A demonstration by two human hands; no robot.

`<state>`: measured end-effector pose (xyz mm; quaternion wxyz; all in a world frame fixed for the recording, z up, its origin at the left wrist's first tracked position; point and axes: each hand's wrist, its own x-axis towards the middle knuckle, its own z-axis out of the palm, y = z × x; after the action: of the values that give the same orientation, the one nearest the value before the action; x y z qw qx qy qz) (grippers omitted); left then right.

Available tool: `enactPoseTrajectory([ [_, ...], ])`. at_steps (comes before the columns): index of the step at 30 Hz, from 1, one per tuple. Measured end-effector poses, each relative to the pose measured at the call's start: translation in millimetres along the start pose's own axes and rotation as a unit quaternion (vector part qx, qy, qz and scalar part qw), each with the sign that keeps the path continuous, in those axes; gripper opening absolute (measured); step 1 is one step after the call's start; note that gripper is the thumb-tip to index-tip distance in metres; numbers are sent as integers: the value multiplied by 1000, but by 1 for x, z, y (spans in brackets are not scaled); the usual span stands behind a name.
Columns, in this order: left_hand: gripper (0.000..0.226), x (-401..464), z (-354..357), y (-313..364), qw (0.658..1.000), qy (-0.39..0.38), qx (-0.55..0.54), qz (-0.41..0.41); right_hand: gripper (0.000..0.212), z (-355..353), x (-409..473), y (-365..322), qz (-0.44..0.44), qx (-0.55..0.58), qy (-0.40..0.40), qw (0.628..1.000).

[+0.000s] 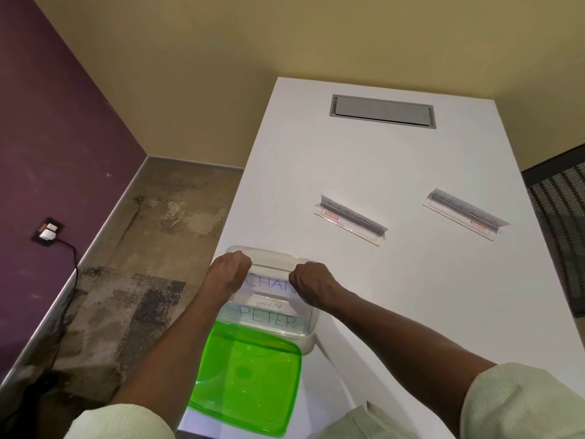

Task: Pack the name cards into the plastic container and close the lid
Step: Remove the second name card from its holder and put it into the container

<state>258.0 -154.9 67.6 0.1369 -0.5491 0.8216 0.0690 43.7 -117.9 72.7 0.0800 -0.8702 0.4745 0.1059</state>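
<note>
At the table's near left edge, the clear plastic container [269, 312] takes the CHAN name card [270, 282] — you pinch its ends with left hand [228, 270] and right hand [311, 282]; keep it level, seat it behind PETER [269, 320] — two name cards [351, 220] wait beyond.

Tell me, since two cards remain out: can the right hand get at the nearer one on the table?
Probably yes. The right hand grips a card at the container; bare table lies between it and the nearer card holder, once that grip lets go.

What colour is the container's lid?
Translucent bright green; the lid lies off the container, seen in the head view.
</note>
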Motion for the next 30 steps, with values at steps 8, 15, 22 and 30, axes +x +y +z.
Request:
enactPoseTrajectory([
  [8,13,5,-3,8,1000,-19,14,-7,26,12,9,-5,12,-8,-18,1000],
  [15,9,7,7,9,1000,-8,18,7,29,16,8,-7,25,-1,-28,999],
  [22,14,5,14,11,1000,-4,8,-14,29,15,8,-10,62,24,-17,998],
  [30,11,4,-4,12,999,17,-40,-20,13,1,-6,-5,41,143,57,987],
])
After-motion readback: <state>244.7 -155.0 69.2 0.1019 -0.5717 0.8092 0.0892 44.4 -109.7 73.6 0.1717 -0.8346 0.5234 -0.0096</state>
